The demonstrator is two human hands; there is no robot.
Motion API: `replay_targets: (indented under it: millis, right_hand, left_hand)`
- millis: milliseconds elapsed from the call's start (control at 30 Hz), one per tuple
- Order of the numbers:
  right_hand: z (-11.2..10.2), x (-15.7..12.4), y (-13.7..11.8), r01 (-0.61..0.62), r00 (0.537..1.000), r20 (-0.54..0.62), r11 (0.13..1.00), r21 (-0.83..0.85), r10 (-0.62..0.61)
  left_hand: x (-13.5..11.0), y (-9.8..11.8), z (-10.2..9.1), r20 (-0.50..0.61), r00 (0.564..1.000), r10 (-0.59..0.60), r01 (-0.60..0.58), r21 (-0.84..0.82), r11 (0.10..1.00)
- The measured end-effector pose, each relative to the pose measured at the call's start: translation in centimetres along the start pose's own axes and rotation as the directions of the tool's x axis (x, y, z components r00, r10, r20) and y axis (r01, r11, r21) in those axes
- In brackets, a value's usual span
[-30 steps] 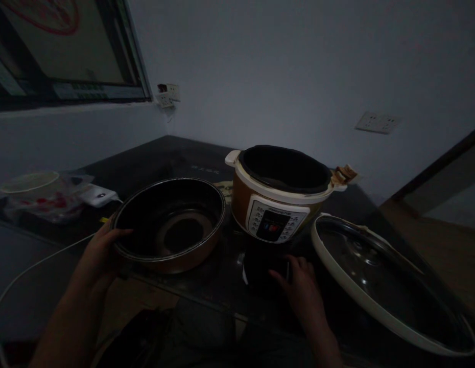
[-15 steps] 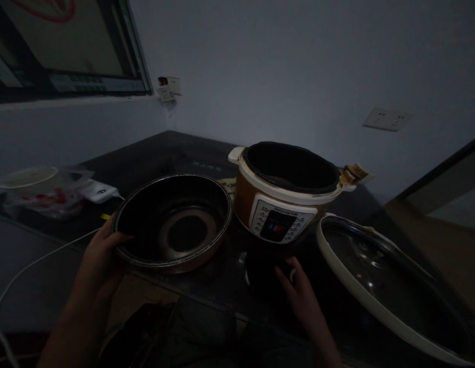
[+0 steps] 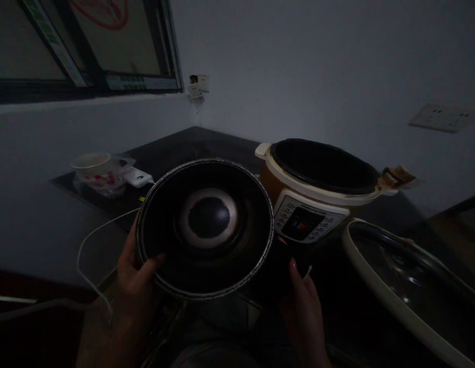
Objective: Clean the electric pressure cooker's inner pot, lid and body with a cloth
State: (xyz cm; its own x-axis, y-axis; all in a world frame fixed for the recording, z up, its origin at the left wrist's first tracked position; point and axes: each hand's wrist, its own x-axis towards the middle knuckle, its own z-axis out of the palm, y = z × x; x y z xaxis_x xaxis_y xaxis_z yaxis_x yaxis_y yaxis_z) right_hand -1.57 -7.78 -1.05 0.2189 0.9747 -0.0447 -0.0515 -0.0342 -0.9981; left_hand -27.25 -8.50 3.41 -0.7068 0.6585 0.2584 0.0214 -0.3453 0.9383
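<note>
Dim room: pale wall (image 3: 299,66), window (image 3: 126,46) upper left, dark countertop (image 3: 195,139) beneath. Left hand (image 3: 136,276) clamped on the rim of a black-lined cooking pot (image 3: 209,220), thumb inside the edge. Pot tilted, mouth facing viewer, left of electric cooker (image 3: 302,204) and nearer. Right hand (image 3: 306,306) near pot's lower right; fingers partly in shadow, cannot tell whether closed on anything. White-rimmed glass lid (image 3: 409,276) right of cooker.

You are in what looks like a kitchen; an electric multicooker (image 3: 307,219) stands at one o'clock, a glass lid (image 3: 408,278) at two, a cooking pot (image 3: 209,217) near twelve.
</note>
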Motion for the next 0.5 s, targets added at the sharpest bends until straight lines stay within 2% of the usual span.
replay_targets:
  millis: [67, 200, 300, 400, 500]
  right_hand:
    - [0.1, -0.5, 0.1, 0.016, 1.0, -0.008, 1.0, -0.001, -0.016]
    - [1.4, -1.1, -1.1, 0.094, 0.996, 0.007, 0.989, -0.116, -0.094]
    - [2.7, -1.5, -2.6, 0.109, 0.994, 0.032, 0.993, -0.043, -0.108]
    - [3.7, -1.5, -3.2, 0.08, 0.996, 0.025, 0.989, 0.121, -0.084]
    - [3.8, -1.0, -2.4, 0.08, 0.996, -0.035, 0.992, 0.102, -0.076]
  left_hand:
    - [-0.7, -0.7, -0.1, -0.022, 0.994, 0.103, -0.103, -0.003, 0.995]
    - [-1.4, -2.4, -0.3, 0.02, 0.973, 0.229, -0.228, -0.036, 0.973]
    - [-1.4, -3.9, -0.7, 0.058, 0.95, 0.306, -0.303, -0.054, 0.951]
    - [-1.4, -5.0, -0.8, 0.1, 0.94, 0.325, -0.319, -0.069, 0.945]
    - [-1.2, -5.1, -0.6, 0.163, 0.941, 0.296, -0.283, -0.099, 0.954]
